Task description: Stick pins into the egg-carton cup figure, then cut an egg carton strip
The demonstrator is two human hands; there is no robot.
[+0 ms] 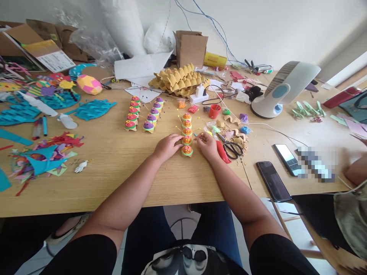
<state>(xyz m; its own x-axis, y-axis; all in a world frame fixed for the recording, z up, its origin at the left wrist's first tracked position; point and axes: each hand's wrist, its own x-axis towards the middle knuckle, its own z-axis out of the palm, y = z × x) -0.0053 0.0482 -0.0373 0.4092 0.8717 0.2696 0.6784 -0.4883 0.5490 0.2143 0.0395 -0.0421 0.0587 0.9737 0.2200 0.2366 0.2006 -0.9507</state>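
Observation:
A row of small orange egg-carton figures (pixel 186 131) with yellow-headed pins runs away from me on the wooden table (pixel 114 175). My left hand (pixel 167 146) rests beside the nearest figures, fingers curled against one of them. My right hand (pixel 207 145) is pinched on a small yellow-headed pin just right of the row. The closest figure (pixel 187 151) sits between both hands. Two more rows of painted figures, red-topped (pixel 132 117) and purple-topped (pixel 153 116), stand further left.
Black-handled scissors (pixel 231 148), clay bits and cardboard scraps lie right of my hand. Two phones (pixel 273 180) lie near the table's right edge beside a white fan (pixel 282 89). Egg cartons (pixel 179 79) and a box sit behind. Paper crafts (pixel 43 152) cover the left. Another person's arm (pixel 355 172) shows far right.

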